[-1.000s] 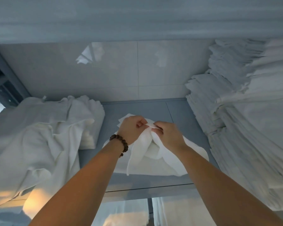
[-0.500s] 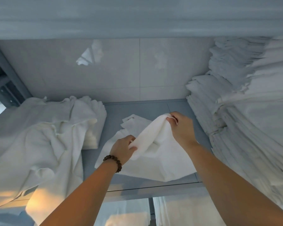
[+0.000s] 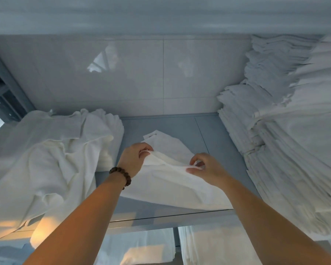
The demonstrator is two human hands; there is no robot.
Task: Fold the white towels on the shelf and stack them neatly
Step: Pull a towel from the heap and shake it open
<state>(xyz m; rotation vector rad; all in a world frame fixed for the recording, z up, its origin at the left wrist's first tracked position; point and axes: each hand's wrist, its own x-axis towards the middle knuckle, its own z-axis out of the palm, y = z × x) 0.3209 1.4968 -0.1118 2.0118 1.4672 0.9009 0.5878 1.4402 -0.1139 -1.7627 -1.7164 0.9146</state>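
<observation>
A white towel (image 3: pixel 172 184) lies spread on the grey shelf (image 3: pixel 161 129), its near part reaching the front edge. My left hand (image 3: pixel 134 159), with a bead bracelet on the wrist, pinches the towel's raised edge at its left. My right hand (image 3: pixel 204 169) pinches the same edge further right, with the cloth stretched between the two hands a little above the shelf. The far corner of the towel lies flat behind my hands.
A heap of unfolded white towels (image 3: pixel 46 153) covers the shelf's left side and hangs over the front. A tall stack of folded white towels (image 3: pixel 279 131) fills the right side. More white cloth (image 3: pixel 208 245) shows on the level below. A glossy tiled wall (image 3: pixel 161 73) closes the back.
My hands have shifted along the towel: the left rose and moved right to the top edge, the right dropped toward me. The towel now lies flatter and more spread out.
</observation>
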